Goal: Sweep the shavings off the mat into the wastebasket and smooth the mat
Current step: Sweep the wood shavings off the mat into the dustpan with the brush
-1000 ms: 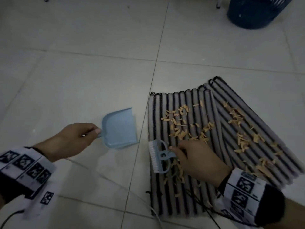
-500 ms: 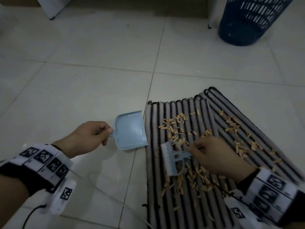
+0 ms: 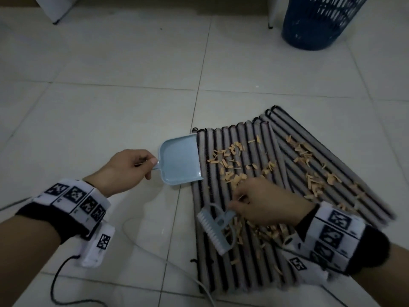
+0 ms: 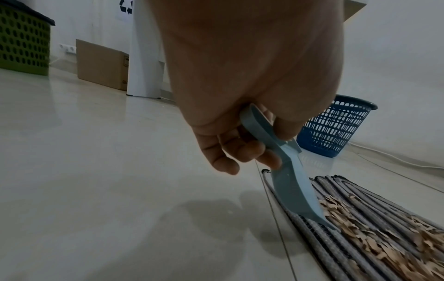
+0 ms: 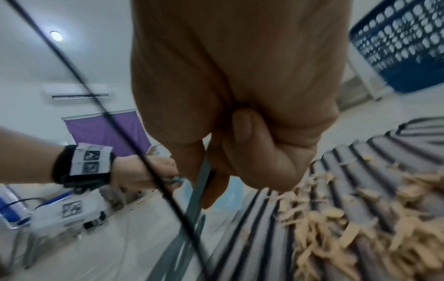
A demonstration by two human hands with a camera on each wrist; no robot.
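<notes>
Head view: no legible txt; L hand (image 3: 124,171) fingers grip dustpan (image 3: 180,160), R hand (image 3: 265,202) fingers grip brush (image 3: 213,231).

wastebasket (image 3: 318,23) top cropped; brush (image 5: 192,205) blurred

Your wrists wear black bands (image 3: 51,216) with white strips of square black markers (image 3: 76,194); a black cable (image 3: 56,282) leaves the left wrist camera (image 3: 97,247)

Glossy floor tiles (image 3: 110,103), ribbed cloth mat (image 3: 243,273), plastic dustpan (image 3: 179,160)
</notes>
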